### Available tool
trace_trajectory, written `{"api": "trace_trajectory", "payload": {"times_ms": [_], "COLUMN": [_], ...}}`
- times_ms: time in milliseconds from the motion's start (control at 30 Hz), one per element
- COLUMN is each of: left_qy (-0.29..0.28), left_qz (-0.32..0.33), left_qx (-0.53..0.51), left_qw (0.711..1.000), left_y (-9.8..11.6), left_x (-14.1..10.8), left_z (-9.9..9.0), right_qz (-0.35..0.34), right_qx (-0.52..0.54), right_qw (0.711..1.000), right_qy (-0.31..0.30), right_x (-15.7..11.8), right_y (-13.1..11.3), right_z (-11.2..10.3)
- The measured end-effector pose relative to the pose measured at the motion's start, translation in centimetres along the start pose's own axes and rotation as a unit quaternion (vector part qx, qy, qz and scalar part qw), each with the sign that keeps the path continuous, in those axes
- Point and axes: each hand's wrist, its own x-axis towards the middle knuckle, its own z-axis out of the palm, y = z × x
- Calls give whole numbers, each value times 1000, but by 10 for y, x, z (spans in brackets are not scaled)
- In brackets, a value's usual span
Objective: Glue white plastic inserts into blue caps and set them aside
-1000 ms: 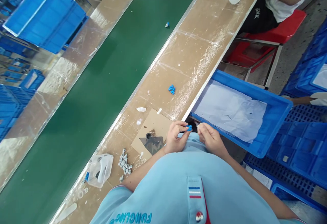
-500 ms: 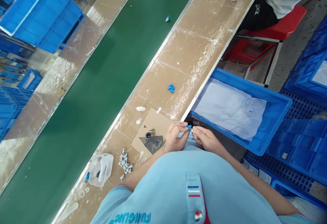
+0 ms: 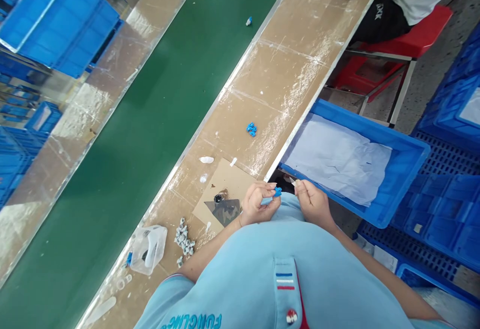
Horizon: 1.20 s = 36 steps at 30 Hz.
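My left hand is closed, pinching a small blue plastic part between thumb and fingers in front of my body. To its right, my right hand is closed on a small, thin, pale pointed piece; its exact kind is too small to tell. A gap separates the two hands. Left of my left hand, a cardboard sheet lies on the bench, bearing a dark patch and a small round black-topped pot. Farther up the bench sits a small cluster of blue parts.
Grey parts lie beside a clear plastic tub. A green conveyor belt runs along the bench, carrying a blue-and-white piece. A paper-lined blue crate stands at right. Another person sits on a red stool.
My right hand has moved right, away from the blue part, with the pointed piece in it. My left hand stays nearly still. The blue-and-white piece on the belt has shifted slightly up and right.
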Motion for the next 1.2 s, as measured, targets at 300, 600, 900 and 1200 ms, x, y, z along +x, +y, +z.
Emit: {"api": "trace_trajectory", "payload": {"times_ms": [300, 600, 900, 1200], "left_qy": [-18, -22, -46, -6], "left_qz": [3, 24, 46, -19], "left_qx": [9, -6, -5, 21], "left_qw": [1000, 999, 998, 1000], "left_y": [-4, -8, -12, -6], "left_x": [0, -1, 1, -2], "left_z": [3, 2, 2, 1], "right_qz": [63, 199, 106, 67], "right_qx": [193, 334, 198, 101], "right_qw": [966, 870, 966, 992], "right_qy": [-160, -304, -126, 31], "right_x": [-3, 10, 2, 16], "right_y": [-10, -9, 6, 30], "right_z": [0, 7, 19, 2]}}
